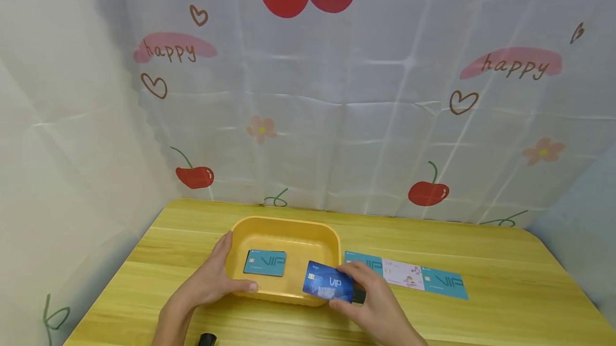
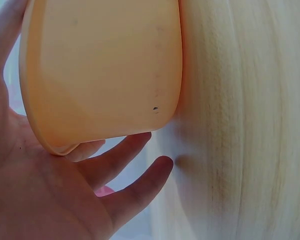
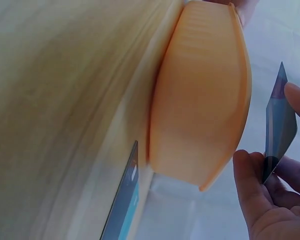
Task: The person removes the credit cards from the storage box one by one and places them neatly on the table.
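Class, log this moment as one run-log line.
left hand: steadies yellow tray | right hand: pinches dark blue card at tray edge | tray: one teal card

Head looks down; both wrists closely flank the shared tray (image 1: 289, 228).
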Motion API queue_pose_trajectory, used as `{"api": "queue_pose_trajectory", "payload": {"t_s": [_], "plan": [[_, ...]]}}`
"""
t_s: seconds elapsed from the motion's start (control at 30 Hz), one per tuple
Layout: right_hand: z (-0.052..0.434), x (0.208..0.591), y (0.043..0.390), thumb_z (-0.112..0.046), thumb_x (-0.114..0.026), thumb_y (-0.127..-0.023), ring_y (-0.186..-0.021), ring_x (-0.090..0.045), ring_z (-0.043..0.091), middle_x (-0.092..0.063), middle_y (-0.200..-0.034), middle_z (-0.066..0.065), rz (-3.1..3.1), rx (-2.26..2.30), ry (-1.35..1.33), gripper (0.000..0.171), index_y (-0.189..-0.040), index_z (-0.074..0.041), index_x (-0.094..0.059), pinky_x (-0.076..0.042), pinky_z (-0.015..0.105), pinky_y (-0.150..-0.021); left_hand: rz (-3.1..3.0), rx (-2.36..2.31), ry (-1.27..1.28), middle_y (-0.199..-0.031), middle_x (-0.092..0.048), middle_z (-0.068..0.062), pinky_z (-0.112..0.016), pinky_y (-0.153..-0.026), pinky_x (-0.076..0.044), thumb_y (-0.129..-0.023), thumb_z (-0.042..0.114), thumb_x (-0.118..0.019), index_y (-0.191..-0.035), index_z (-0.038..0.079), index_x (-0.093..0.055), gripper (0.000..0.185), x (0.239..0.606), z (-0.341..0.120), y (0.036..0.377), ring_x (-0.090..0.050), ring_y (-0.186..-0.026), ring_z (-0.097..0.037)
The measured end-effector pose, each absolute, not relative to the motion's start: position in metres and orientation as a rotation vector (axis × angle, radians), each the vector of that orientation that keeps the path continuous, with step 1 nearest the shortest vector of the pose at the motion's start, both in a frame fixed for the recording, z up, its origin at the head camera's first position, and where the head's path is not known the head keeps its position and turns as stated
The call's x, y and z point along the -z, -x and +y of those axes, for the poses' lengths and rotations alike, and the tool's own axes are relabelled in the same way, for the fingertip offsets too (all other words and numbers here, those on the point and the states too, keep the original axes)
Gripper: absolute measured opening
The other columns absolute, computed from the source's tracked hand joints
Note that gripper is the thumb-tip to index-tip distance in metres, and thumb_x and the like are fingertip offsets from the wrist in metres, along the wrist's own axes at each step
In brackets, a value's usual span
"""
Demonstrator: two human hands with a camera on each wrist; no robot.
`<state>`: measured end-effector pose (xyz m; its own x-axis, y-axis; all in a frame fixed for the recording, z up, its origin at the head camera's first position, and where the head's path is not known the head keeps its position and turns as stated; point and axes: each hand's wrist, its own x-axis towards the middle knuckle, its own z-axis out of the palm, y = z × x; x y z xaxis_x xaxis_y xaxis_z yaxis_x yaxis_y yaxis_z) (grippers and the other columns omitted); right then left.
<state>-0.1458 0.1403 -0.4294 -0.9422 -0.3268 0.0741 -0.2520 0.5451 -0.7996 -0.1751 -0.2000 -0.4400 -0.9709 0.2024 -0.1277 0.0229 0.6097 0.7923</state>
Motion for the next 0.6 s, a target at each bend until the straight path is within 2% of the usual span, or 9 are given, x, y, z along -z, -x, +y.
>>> {"api": "queue_pose_trajectory", "payload": {"t_s": [0.13,0.6], "plan": [[0.141,0.431,0.142,-0.044,-0.081,-0.08,-0.111,-0.056,0.029,-0.058,-0.127,0.009,2.679,1.363,0.452,0.061,-0.126,-0.008,-0.065,-0.054,0.043,-0.088,2.628,-1.295,-0.179,-0.161,0.005,-0.027,-0.062,-0.113,-0.012,-0.071,0.044,-0.088,-0.155,-0.005,0.005,0.134,0.44,-0.2,0.175,-0.006,-0.145,-0.046],[0.155,0.438,0.138,-0.041,-0.084,-0.077,-0.105,-0.055,0.024,-0.059,-0.122,0.002,2.709,1.315,0.378,0.059,-0.125,-0.014,-0.065,-0.051,0.05,-0.092,2.615,-1.292,-0.174,-0.16,0.006,-0.027,-0.062,-0.113,-0.012,-0.072,0.043,-0.087,-0.154,-0.006,0.005,0.133,0.44,-0.2,0.175,-0.004,-0.146,-0.045]]}}
